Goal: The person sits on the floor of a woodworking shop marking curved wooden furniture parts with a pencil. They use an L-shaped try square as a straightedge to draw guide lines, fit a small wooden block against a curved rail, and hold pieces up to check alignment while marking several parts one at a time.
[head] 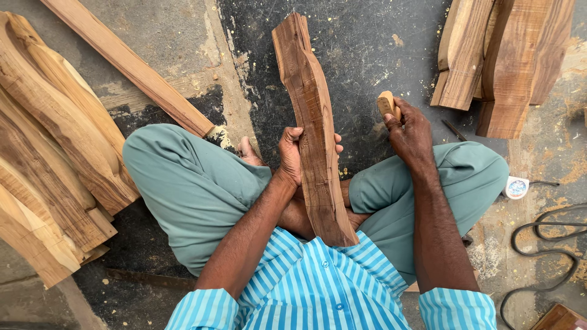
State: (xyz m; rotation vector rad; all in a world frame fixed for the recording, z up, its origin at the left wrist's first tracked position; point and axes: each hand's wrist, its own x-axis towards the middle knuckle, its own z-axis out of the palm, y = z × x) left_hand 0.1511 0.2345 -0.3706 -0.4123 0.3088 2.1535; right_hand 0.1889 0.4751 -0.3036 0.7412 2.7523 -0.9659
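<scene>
Item: curved carved wood piece (pixel 312 122), propped lengthwise between the crossed legs, far end on the floor. Left hand (pixel 293 156) wrapped around its middle, fingers closed. Right hand (pixel 411 135) clenched on a wooden tool handle (pixel 386 104); blade hidden. Risk: propped piece could twist under a loose grip. Surroundings: scratched dark floor (pixel 367 49), sawdust, stacked shaped blanks (pixel 49 153) left, more stacked blanks (pixel 501 55) right, coiled cable (pixel 550 244).
</scene>
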